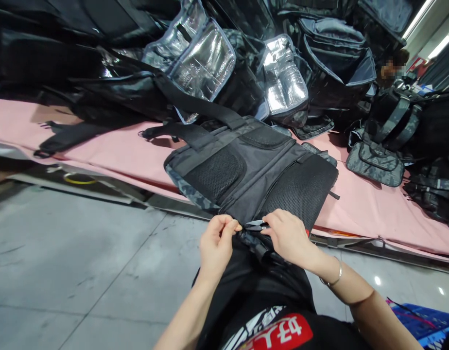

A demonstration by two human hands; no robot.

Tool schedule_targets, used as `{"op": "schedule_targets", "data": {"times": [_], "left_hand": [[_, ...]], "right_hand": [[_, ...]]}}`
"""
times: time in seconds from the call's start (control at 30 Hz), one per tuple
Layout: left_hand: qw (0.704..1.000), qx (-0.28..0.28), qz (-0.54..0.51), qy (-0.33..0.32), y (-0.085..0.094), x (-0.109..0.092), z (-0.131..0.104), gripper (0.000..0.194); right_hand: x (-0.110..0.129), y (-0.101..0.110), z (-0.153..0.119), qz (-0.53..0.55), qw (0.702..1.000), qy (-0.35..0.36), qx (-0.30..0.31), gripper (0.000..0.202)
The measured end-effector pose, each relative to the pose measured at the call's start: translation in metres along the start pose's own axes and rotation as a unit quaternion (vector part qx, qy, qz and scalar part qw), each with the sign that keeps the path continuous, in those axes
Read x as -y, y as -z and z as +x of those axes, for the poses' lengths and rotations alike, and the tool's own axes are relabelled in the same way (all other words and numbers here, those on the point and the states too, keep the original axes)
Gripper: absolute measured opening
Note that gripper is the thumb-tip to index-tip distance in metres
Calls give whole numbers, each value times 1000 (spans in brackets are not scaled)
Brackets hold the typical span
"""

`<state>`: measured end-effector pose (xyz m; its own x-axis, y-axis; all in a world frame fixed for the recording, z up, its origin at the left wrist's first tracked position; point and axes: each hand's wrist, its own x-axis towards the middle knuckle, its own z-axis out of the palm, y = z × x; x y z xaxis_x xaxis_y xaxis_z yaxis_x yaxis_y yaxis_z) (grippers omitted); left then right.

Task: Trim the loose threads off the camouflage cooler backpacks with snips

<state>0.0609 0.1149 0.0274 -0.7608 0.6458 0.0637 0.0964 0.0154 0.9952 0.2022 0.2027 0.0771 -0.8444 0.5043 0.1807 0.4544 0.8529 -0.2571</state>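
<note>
A black backpack (259, 170) with mesh padding lies back side up across the table edge, its near end hanging toward my body. My right hand (284, 236) grips small thread snips (256, 225), blades pointing left at the bag's near edge. Just left of the blade tips, my left hand (219, 238) is closed in a pinch at that same edge. What sits between its fingertips is too small to make out. A wide black strap (198, 104) runs from the bag's far side back over the pile.
Behind the backpack is a heap of black and camouflage bags, some showing silver foil lining (206, 61). A camouflage pouch (375, 163) lies to the right on the pink table cover (359, 204). A blue crate (424, 318) stands low right. Another person is partly visible far right.
</note>
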Motion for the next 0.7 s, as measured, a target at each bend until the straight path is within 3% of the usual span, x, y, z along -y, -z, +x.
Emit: {"op": "schedule_targets", "data": {"times": [0.17, 0.33, 0.5, 0.63, 0.7], "left_hand": [[1000, 7, 7, -5, 1, 1, -1, 16], [1000, -4, -19, 10, 7, 3, -3, 18], [997, -13, -64, 29, 24, 13, -8, 24], [996, -77, 43, 7, 42, 20, -20, 26], [992, -91, 85, -14, 45, 16, -34, 45]], "right_hand": [[2, -4, 5, -25, 1000, 12, 3, 4], [-3, -3, 0, 16, 999, -2, -43, 8], [-6, 10, -13, 139, 983, -37, -111, 10], [-18, 20, -36, 230, 951, -94, -185, 17], [-27, 20, -51, 234, 939, -135, -211, 18]]}}
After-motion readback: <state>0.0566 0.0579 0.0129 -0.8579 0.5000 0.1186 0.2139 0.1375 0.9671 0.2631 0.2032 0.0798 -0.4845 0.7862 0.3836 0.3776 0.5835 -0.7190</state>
